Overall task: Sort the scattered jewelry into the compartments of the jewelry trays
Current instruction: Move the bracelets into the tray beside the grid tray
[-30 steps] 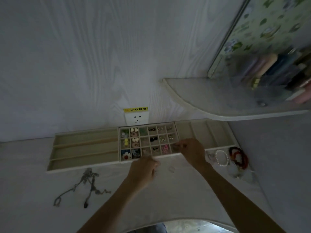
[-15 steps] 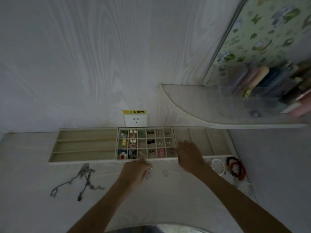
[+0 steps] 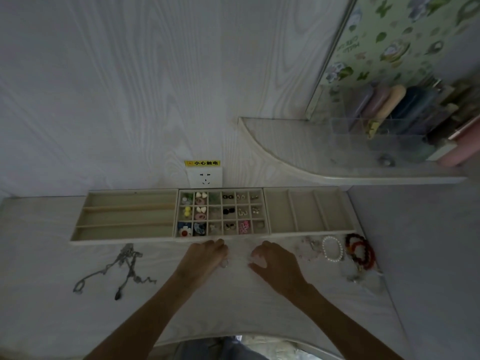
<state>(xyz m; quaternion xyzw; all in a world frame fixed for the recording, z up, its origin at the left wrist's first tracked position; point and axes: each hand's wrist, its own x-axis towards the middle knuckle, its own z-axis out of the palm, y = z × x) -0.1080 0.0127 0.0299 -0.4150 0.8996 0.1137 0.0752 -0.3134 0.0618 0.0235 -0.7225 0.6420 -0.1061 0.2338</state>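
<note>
Jewelry lies on the table (image 3: 65, 320) before the trays (image 3: 130, 239); left hand (image 3: 201, 261) pinches a small ring (image 3: 225, 263), right hand (image 3: 275, 263) curled, grip unclear; pieces look light, slippery, best pinched by the rim

Three trays (image 3: 306, 231) stood in a row against the wall, closing off the back of the bench (image 3: 52, 320). A tangle of necklaces (image 3: 122, 266) lay at front left, bracelets (image 3: 359, 252) near the right wall. Between them both hands (image 3: 205, 258) filled the gap. The shelf (image 3: 311, 165) overhung the right tray.
</note>
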